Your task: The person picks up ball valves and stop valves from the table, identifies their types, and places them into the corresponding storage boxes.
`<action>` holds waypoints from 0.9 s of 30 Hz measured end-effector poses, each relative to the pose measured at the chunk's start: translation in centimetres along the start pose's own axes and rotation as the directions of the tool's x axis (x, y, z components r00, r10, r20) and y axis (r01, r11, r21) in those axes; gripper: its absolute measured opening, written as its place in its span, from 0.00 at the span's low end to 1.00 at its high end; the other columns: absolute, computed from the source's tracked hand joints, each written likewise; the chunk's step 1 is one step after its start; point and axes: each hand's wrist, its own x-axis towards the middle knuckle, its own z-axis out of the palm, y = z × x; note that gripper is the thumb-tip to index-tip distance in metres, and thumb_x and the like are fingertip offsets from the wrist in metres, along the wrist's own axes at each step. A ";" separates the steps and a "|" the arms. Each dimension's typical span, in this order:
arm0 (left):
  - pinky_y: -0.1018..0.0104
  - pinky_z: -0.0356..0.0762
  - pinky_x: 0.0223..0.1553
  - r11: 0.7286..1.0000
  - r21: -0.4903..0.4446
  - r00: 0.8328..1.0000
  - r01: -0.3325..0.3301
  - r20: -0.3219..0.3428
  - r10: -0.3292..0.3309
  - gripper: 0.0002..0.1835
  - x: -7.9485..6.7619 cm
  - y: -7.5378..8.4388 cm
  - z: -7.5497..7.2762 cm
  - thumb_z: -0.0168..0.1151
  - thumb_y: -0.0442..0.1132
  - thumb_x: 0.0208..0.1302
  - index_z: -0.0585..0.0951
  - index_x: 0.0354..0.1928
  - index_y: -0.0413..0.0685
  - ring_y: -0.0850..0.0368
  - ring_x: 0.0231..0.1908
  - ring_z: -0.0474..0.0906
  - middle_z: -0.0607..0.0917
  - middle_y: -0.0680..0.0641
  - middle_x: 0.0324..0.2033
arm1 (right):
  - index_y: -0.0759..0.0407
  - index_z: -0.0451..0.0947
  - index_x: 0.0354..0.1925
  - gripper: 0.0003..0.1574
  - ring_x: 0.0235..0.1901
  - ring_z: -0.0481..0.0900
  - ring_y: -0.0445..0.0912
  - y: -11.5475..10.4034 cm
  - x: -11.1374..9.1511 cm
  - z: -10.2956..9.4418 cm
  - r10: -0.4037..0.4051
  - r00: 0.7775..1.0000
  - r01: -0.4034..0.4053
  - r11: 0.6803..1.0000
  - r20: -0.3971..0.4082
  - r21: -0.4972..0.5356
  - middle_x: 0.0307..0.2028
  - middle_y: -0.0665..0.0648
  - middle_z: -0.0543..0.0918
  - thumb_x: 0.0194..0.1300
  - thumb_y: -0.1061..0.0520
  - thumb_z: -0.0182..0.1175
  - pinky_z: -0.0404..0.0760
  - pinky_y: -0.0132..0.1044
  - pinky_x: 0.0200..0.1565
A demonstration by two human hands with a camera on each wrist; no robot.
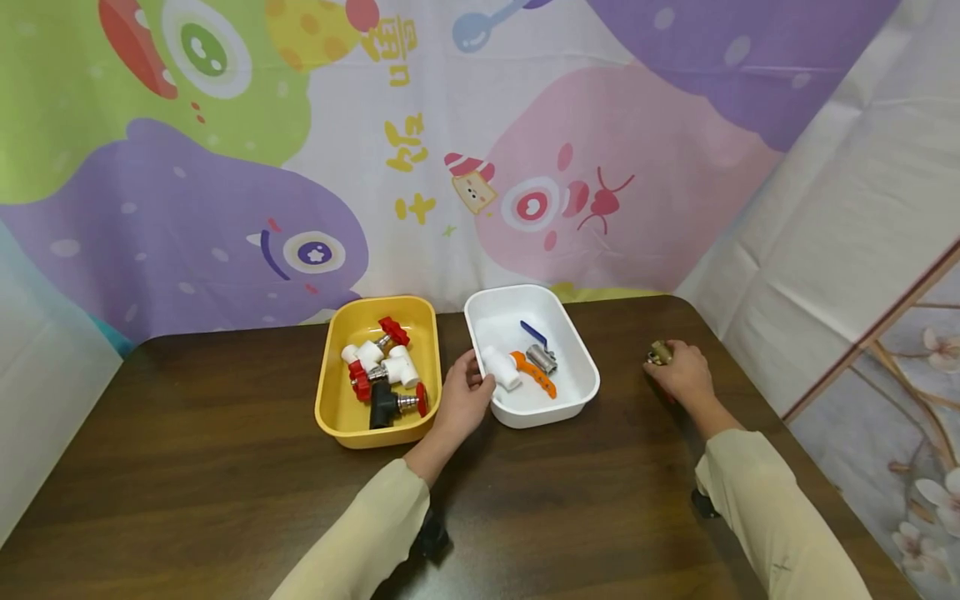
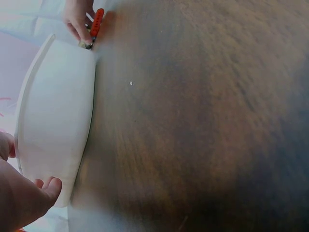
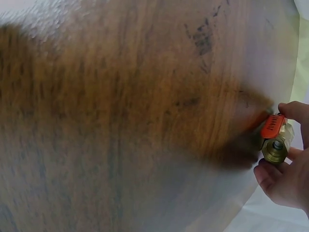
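Observation:
My left hand (image 1: 463, 402) is at the near left side of a white tray (image 1: 542, 417) and grips its rim; in the left wrist view the fingers and thumb are on the tray's outer wall (image 2: 58, 106). Inside lie a white plastic ball valve (image 1: 501, 367) with an orange lever (image 1: 542, 380) and a metal ball valve (image 1: 540, 359) with a blue lever. To the right of the tray, my right hand (image 1: 686, 375) holds a brass ball valve (image 1: 660, 352) low at the table. Its red-orange lever (image 3: 273, 126) and threaded opening show in the right wrist view.
Left of the white tray stands a yellow tray (image 1: 322, 400) with several white and black valves (image 1: 384, 406) topped by red handwheels. Both trays stand on a dark wooden table (image 1: 225, 500). A patterned cloth (image 1: 420, 167) hangs behind the table's back edge.

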 end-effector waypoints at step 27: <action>0.57 0.76 0.55 1.000 0.010 1.000 0.005 0.011 -0.005 0.28 0.2 -0.3 0.0 0.54 0.36 0.65 0.62 0.66 0.37 0.48 0.51 0.74 0.73 0.39 0.54 | 0.76 0.56 0.64 0.42 0.51 0.67 0.70 -0.2 0.2 0.2 -0.024 1.000 0.024 0.999 -0.004 -0.021 0.53 0.81 0.66 0.61 0.51 0.52 0.71 0.61 0.50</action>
